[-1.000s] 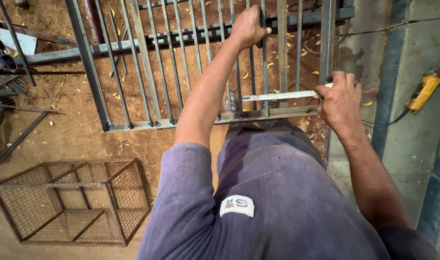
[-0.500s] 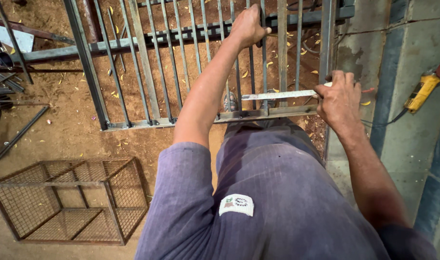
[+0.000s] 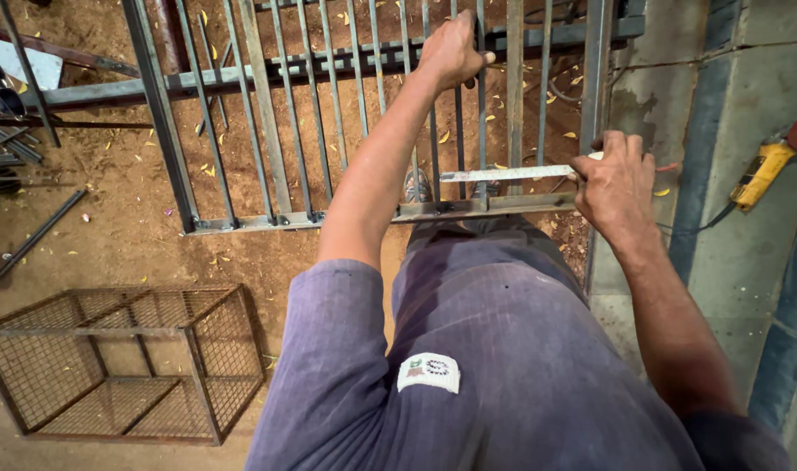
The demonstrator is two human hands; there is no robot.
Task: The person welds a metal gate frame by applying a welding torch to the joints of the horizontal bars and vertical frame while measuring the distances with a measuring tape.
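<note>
Head view, looking down over our own chest at a metal gate (image 3: pixel 267 139) of upright bars lying over reddish dirt. Our left hand (image 3: pixel 451 51) was closed around one thin upright bar (image 3: pixel 482 122) near the gate's upper cross rail (image 3: pixel 241 78), fingers wrapped fully with no gap showing. Our right hand (image 3: pixel 616 183) was curled at the heavy side post (image 3: pixel 595 78), pinching the near end of a pale flat steel strip (image 3: pixel 512 174); the fingertips hid the exact contact, so we could not tell how much of the strip lay inside the grip. The strip ran level across several bars, just above the bottom rail (image 3: pixel 372 214) and apart from it.

Judged as a fitting step, we held that it would go well if the strip stayed parallel to the bottom rail, with the same gap at both ends, and lay flat against every bar it crossed. The left hand served best as a brace, steadying the bar so the frame did not rock. The pinch on the strip needed to be firm but clear of any joint.

A wire mesh cage (image 3: pixel 123 362) stood on the ground at lower left. A yellow angle grinder (image 3: pixel 769 166) lay on the concrete (image 3: pixel 747 262) at right, well apart from both hands. Loose rods (image 3: pixel 32 240) lay at far left.
</note>
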